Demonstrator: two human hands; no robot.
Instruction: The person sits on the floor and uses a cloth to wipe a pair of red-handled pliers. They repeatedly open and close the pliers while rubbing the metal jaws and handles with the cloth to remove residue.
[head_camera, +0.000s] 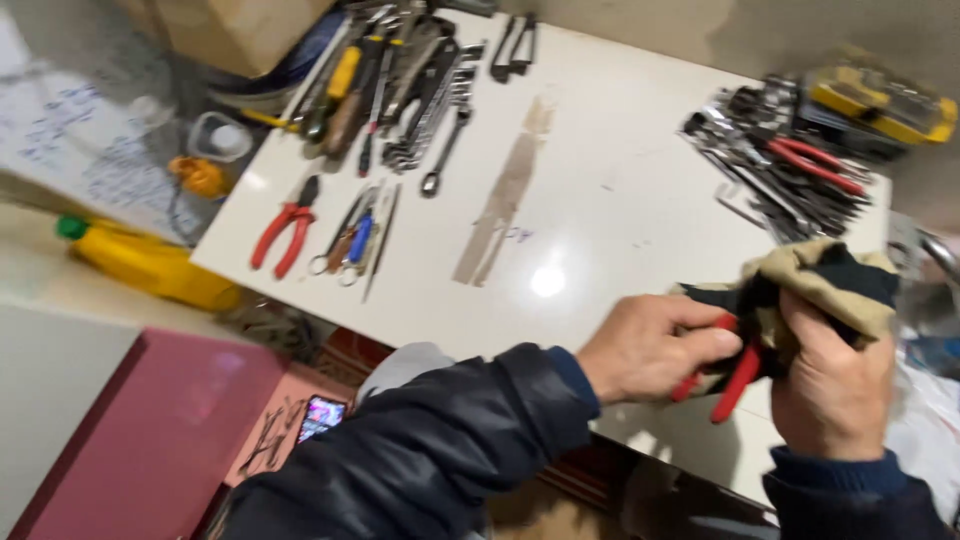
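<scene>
We grip the red-handled pliers (722, 378) with our left hand (650, 350) while our right hand (835, 385) clamps a tan-and-black rag (830, 285) round their head, over the white table's (600, 200) near right edge. We judge wiping is underway; next calls for turning the tool within the cloth. A yellow bottle (150, 262) lies left; a yellow case (880, 100) sits far right.

Dark navy padded sleeves (440, 440) with blue cuffs (572, 378).
</scene>
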